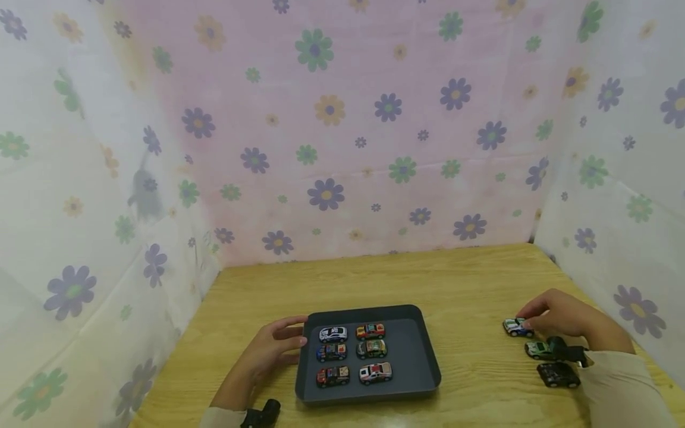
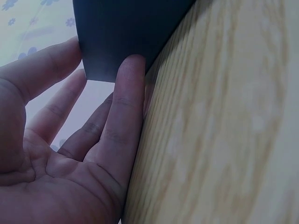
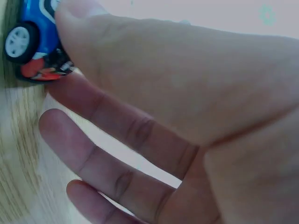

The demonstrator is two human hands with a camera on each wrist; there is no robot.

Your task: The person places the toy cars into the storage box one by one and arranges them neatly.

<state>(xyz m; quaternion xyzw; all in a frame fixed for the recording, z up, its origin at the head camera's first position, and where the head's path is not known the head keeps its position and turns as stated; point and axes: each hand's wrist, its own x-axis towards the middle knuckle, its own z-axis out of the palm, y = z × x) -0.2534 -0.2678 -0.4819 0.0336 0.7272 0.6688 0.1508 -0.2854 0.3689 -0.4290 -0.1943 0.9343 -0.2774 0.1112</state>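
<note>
Little toy car (image 1: 515, 326) in a pinch, off to the right of the dark tray (image 1: 419, 356)
so the right hand (image 1: 575, 318) has that white, green and blue one between thumb and finger; left hand (image 1: 267, 352) isn't gripping, fingers fairly straight and spread, touching the tray's left side; six cars (image 1: 376, 373) sit inside the tray in two columns; a green car (image 1: 535, 349) and a black car (image 1: 558, 375) are also right of the tray, nearer the person

Six cars (image 1: 371, 349) in the tray (image 1: 416, 356)
</note>
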